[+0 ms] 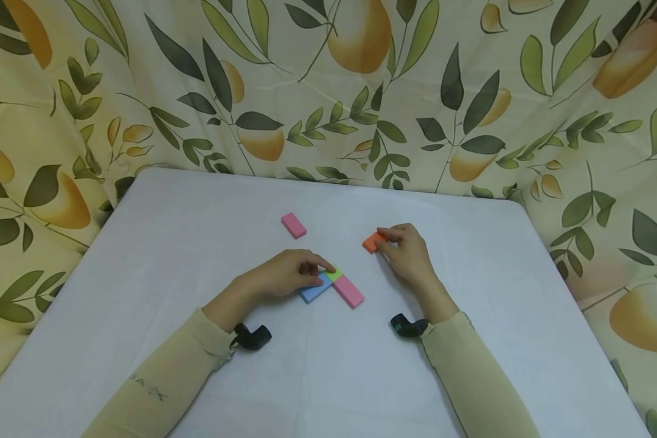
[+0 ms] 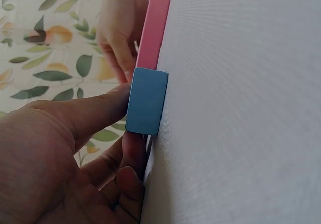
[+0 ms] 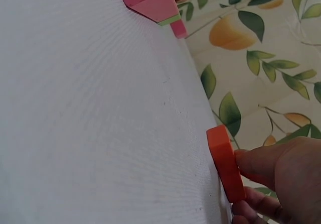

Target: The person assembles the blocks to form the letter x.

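My left hand (image 1: 285, 272) is at the joined blocks on the table. Its thumb lies on the blue block (image 1: 313, 291) and its index fingertip touches the lime-green block (image 1: 335, 273). In the left wrist view the other fingers curl beside the blue block (image 2: 147, 101). A pink block (image 1: 348, 292) lies against the green one, forming an angled shape with the blue block. To the right, my right hand (image 1: 407, 252) pinches an orange block (image 1: 370, 243) between thumb and fingers. The right wrist view shows this orange block (image 3: 225, 162) tilted, close to the white surface.
Another pink block (image 1: 294, 225) lies alone farther back, left of the joined blocks. A white cloth covers the table (image 1: 317, 377). Behind it hangs a curtain (image 1: 317, 91) with a fruit-and-leaf print. Small black cameras (image 1: 253, 336) sit at both wrists.
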### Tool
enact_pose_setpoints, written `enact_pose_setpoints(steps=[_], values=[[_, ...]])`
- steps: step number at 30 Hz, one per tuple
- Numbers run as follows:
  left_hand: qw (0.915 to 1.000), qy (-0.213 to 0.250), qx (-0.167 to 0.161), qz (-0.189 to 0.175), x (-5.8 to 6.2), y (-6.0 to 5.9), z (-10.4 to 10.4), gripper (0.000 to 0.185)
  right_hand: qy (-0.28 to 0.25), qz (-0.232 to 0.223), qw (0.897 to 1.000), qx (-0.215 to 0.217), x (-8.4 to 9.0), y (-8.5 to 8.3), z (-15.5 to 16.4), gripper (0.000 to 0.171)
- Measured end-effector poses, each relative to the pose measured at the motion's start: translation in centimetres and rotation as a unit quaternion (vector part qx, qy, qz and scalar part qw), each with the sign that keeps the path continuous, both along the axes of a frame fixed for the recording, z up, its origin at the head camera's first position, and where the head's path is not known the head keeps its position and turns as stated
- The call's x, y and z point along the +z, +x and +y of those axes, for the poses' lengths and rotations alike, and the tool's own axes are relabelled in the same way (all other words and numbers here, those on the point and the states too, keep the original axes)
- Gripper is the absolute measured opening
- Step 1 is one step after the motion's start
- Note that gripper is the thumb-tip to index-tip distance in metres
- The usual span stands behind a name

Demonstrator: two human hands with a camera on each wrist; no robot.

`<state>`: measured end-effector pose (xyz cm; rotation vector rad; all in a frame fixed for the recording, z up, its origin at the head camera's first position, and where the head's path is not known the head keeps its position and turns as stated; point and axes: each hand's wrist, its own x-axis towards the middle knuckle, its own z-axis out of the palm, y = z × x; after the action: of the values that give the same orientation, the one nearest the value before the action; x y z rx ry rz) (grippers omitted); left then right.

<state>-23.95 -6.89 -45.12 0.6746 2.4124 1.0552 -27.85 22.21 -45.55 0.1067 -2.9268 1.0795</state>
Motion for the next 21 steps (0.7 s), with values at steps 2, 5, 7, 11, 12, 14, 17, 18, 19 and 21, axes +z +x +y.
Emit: enact_pose_setpoints(steps=[2, 5, 7, 11, 12, 14, 17, 18, 19, 21], values=[[1.0000, 0.000, -0.002, 0.005, 0.05, -0.02, 0.01, 0.029, 0.003, 0.002, 1.000, 0.003, 0.11, 0.01, -0.02, 0.037], [1.0000, 0.001, -0.002, 0.007, 0.06, -0.03, 0.01, 0.029, 0.002, 0.001, 1.000, 0.007, 0.29, 0.08, -0.06, 0.038], [1.0000, 0.002, -0.001, 0.003, 0.04, 0.02, -0.02, 0.029, -0.002, -0.004, 1.000, 0.007, 0.39, 0.15, -0.09, 0.037], [0.9999, 0.003, 0.006, -0.009, -0.02, 0.13, -0.05, 0.028, -0.009, -0.011, 1.000, 0.005, 0.50, 0.26, -0.13, 0.036], [0.9999, 0.004, 0.006, -0.010, -0.04, 0.13, -0.05, 0.028, -0.008, -0.009, 1.000, 0.005, 0.52, 0.26, -0.14, 0.037], [0.9999, 0.004, 0.006, -0.009, -0.05, 0.12, -0.03, 0.028, -0.008, -0.006, 1.000, 0.006, 0.52, 0.27, -0.12, 0.036], [1.0000, 0.004, 0.003, -0.006, -0.11, 0.02, 0.00, 0.029, -0.005, -0.001, 1.000, 0.006, 0.45, 0.25, -0.08, 0.037], [1.0000, 0.004, 0.001, -0.005, -0.15, -0.02, 0.01, 0.029, -0.003, -0.001, 1.000, 0.007, 0.42, 0.25, -0.07, 0.037], [1.0000, 0.002, 0.000, -0.004, -0.18, -0.05, 0.01, 0.029, -0.004, -0.001, 1.000, 0.007, 0.38, 0.24, -0.06, 0.037], [1.0000, 0.000, -0.001, -0.002, -0.24, -0.12, 0.01, 0.029, -0.002, 0.000, 1.000, 0.005, 0.31, 0.21, -0.04, 0.037]])
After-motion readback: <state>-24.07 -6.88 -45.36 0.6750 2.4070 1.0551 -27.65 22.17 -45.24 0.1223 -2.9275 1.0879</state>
